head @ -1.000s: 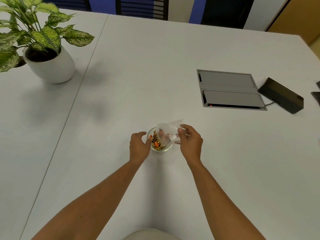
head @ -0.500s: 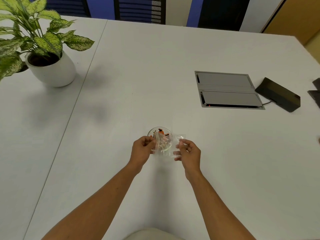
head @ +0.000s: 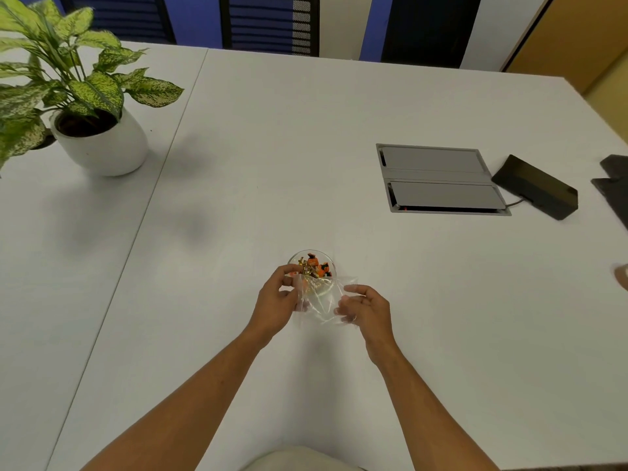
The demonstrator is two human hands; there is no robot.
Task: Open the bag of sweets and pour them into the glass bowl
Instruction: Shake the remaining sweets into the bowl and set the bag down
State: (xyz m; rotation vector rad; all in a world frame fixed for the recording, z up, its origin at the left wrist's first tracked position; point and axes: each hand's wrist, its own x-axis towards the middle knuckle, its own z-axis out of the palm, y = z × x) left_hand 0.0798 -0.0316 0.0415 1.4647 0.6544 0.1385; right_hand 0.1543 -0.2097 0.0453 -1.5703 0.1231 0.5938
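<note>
A small glass bowl (head: pixel 324 258) stands on the white table in front of me, and orange and gold wrapped sweets (head: pixel 314 266) lie in it. A clear plastic bag (head: pixel 321 300) is stretched between my hands, just nearer to me than the bowl and overlapping its near rim. My left hand (head: pixel 277 302) pinches the bag's left edge. My right hand (head: pixel 365 305) holds its right edge with curled fingers. The bag looks empty, though its clear film makes that hard to judge.
A potted plant in a white pot (head: pixel 102 144) stands at the far left. A grey cable hatch (head: pixel 438 180) is set into the table at the right, with a black box (head: pixel 535 186) and another dark object (head: pixel 615 188) beyond it. Chairs (head: pixel 268 25) line the far edge.
The bag came down from over the bowl toward me. My left hand left the bowl's side and took the bag's left edge; both hands now hold it spread.
</note>
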